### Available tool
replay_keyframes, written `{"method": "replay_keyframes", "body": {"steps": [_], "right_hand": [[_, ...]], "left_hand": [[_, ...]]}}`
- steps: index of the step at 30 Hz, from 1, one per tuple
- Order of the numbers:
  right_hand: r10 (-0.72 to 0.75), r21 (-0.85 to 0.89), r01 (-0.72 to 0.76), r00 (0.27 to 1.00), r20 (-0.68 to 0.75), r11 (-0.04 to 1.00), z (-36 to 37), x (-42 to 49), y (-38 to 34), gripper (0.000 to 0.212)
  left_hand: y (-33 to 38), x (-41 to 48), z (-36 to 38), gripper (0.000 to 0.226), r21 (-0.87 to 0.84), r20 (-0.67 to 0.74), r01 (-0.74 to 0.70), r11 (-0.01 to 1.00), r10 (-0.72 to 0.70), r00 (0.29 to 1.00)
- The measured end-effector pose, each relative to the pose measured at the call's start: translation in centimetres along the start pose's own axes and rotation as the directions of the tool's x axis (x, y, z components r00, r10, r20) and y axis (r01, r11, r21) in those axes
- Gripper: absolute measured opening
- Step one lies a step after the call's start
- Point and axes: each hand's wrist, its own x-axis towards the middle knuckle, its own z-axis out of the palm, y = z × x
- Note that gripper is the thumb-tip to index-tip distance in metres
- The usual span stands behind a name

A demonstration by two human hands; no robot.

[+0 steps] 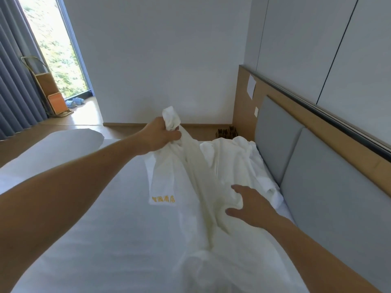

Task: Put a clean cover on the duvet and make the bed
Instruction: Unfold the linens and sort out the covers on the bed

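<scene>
Gripping w/ L hand (pixel 163 134) the bunched end of the white duvet cover (pixel 203 187), fingers curling tight round the cloth, fist raised over the far part of the bed (pixel 105 229). R hand (pixel 247 205) is lying spread on the same cover nearer me, fingers relaxed & pressing into the folds, not closing round anything.

Bed is filling most of the view, its white sheet lying flat on the left side. Grey padded headboard (pixel 317 187) is running along the right, set in a wood panel (pixel 243 102). Grey curtain (pixel 12 81) is hanging at far left beside the window (pixel 57 49). Cover is trailing as a long twisted rope from my L fist back toward me, w/ a crumpled heap lying far right against the headboard. Folding rack (pixel 50 92) is leaning by the curtain. Yellow lettering (pixel 163 199) is showing on a flap of the cover, left of the rope. Blue slippers (pixel 76 101) are sitting on the floor (pixel 88 115), just right of the rack.
</scene>
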Motion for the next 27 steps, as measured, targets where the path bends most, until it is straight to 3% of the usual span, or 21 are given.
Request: {"method": "replay_keyframes", "body": {"steps": [2,4,6,8,11,12,14,16,19,22,24,27], "right_hand": [[-0.059,0.215,0.078,0.994,-0.096,0.974,0.3,1.7,-2.5,0.109],[-0.102,0.317,0.119,0.992,-0.07,0.941,1.2,3.1,-3.9,0.121],[-0.073,0.397,0.064,0.997,0.007,0.916,2.9,4.4,-3.8,0.124],[0.015,0.393,-0.066,0.991,0.132,0.917,4.9,4.6,-2.7,0.104],[0.098,0.455,-0.177,0.977,0.191,0.873,7.0,4.1,-0.1,0.037],[0.151,0.508,-0.206,0.977,0.148,0.837,7.0,3.9,0.7,0.031],[0.294,0.604,-0.227,0.956,-0.012,0.764,4.9,4.1,1.7,0.04],[0.391,0.706,-0.131,0.894,-0.22,0.696,0.6,4.4,1.0,0.041],[0.248,0.706,0.214,0.836,-0.49,0.675,-7.3,4.4,-3.3,0.022],[0.002,0.526,0.427,0.775,-0.632,0.736,-12.0,3.5,-8.3,0.012],[-0.134,0.433,0.439,0.807,-0.575,0.787,-12.0,3.4,-9.3,0.01],[-0.149,0.491,0.343,0.908,-0.392,0.801,-8.9,3.0,-8.1,0.013]], "left_hand": [[0.7,-0.4,0.1,0.026,-0.032,0.014,-0.036,0.999,0.037,0.999],[1.1,-0.8,0.1,0.026,-0.042,0.022,-0.059,0.997,0.06,0.998],[1.1,-1.2,0.0,0.027,-0.061,0.006,-0.07,0.996,0.07,0.998],[0.8,-1.4,-0.5,0.027,-0.085,-0.065,-0.057,0.995,0.051,0.997],[-0.1,-1.5,-1.1,0.019,-0.037,-0.183,0.009,0.999,-0.015,0.983],[-0.7,-1.5,-1.1,0.015,0.027,-0.199,0.049,0.998,-0.043,0.979],[-2.6,-1.4,-0.8,0.012,0.198,-0.186,0.134,0.971,-0.097,0.978],[-4.3,-1.4,0.2,0.014,0.372,-0.115,0.215,0.903,-0.186,0.976],[-5.1,-1.6,3.7,0.067,0.524,0.045,0.212,0.825,-0.275,0.96],[-3.3,-1.6,7.3,0.106,0.484,0.123,0.01,0.875,-0.08,0.989],[-1.7,-1.3,8.7,0.117,0.384,0.066,-0.106,0.917,0.087,0.994],[-0.4,-1.3,10.5,0.121,0.243,0.12,-0.321,0.915,0.3,0.946]]}}
